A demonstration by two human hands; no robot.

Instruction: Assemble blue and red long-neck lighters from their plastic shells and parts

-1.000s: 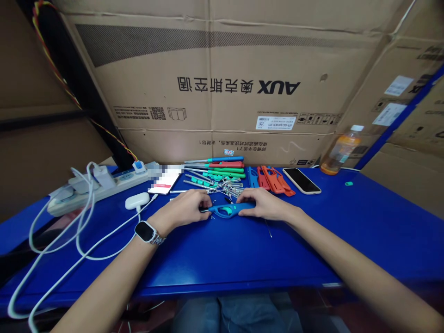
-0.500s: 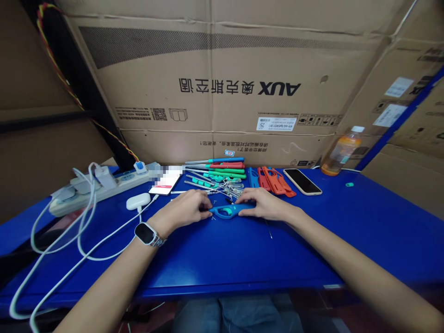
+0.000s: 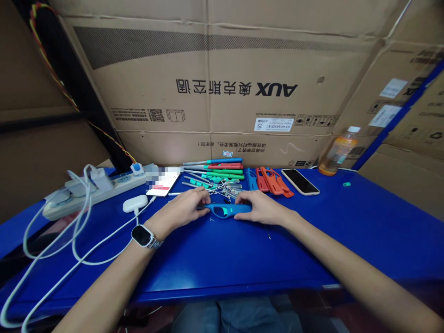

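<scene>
A blue plastic lighter body (image 3: 227,210) with a teal trigger lies across the blue table (image 3: 243,259) between my hands. My left hand (image 3: 185,209), with a smartwatch (image 3: 143,236) on its wrist, pinches the left tip of it, where a thin metal part sticks out. My right hand (image 3: 260,207) is closed over the right end of the handle. Just behind lies a heap of metal rods and small parts (image 3: 222,187).
Finished long lighters in blue, red and green (image 3: 222,169) lie at the back, with orange and blue handle shells (image 3: 272,180) beside them. There are two phones (image 3: 300,181) (image 3: 163,181), a white earbud case (image 3: 134,202), a power strip with white cables (image 3: 97,185), a bottle (image 3: 338,150) and cardboard boxes (image 3: 222,88).
Both hands keep hold of the blue lighter body in much the same place. The view has tilted slightly; a small metal bit now shows on the table below the lighter.
</scene>
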